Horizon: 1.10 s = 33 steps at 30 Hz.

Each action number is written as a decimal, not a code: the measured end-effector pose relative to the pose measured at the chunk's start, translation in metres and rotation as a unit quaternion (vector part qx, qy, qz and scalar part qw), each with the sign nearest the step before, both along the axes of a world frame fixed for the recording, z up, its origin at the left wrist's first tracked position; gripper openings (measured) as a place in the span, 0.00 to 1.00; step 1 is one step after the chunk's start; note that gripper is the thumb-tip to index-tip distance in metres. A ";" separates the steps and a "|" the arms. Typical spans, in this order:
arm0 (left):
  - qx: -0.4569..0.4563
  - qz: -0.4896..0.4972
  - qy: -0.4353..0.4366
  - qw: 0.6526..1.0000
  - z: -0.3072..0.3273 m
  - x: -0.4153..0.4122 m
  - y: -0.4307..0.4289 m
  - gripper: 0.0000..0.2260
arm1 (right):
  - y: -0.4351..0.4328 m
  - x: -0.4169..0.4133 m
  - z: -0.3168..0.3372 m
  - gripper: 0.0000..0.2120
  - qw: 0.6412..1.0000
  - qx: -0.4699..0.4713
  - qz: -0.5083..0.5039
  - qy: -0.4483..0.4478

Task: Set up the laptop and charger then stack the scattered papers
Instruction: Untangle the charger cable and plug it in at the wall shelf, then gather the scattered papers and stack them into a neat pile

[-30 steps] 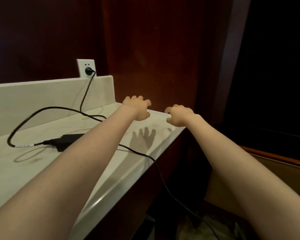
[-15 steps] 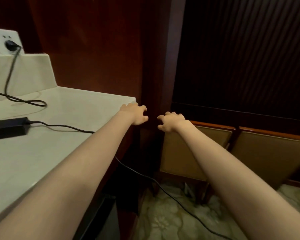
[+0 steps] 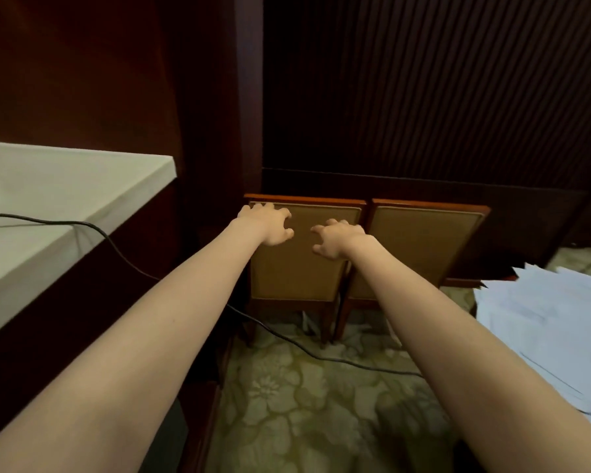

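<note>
My view has swung to the right since a moment ago. The white counter (image 3: 58,199) now sits at the left edge, the wall socket and the charger's black brick have slid out of sight, and a spread of papers (image 3: 543,322) has come in at the lower right.

Both my arms reach straight ahead. My left hand (image 3: 267,225) has its fingers loosely curled and a little apart, holding nothing. My right hand (image 3: 338,240) is just beside it with a narrow gap between them. Its fingers are bent the same way, and it is empty too. Both hands show against the tan back of the left chair (image 3: 297,271), with my left hand at the chair's top rail. I cannot tell whether either hand touches the chair.

A second chair (image 3: 423,240) stands right next to the first, and both have their backs toward a dark ribbed wall (image 3: 423,80).

The charger cable (image 3: 116,245) lies across the counter and drops over its near edge. It passes behind my left forearm and then trails over the flowered carpet (image 3: 304,414), under my right forearm, toward the papers.

The papers are pale sheets lying loosely over each other with their corners pointing different ways. They are below and to the right of my right arm and well apart from the counter.
</note>
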State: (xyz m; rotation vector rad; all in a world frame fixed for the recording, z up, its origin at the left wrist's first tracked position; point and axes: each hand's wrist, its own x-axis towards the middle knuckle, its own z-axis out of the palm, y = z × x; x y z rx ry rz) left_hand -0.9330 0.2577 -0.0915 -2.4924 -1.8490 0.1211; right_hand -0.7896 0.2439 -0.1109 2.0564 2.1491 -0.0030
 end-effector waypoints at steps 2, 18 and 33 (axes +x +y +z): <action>-0.009 -0.019 0.003 1.000 -0.005 0.018 -0.010 0.24 | -0.017 0.017 -0.003 0.26 1.000 -0.006 -0.010 0.005; -0.099 -0.173 0.024 0.980 -0.057 0.170 -0.109 0.23 | -0.164 0.179 -0.053 0.26 0.979 -0.062 -0.186 0.055; -0.131 -0.349 0.053 0.927 -0.103 0.331 -0.163 0.23 | -0.267 0.290 -0.098 0.25 0.918 -0.088 -0.372 0.102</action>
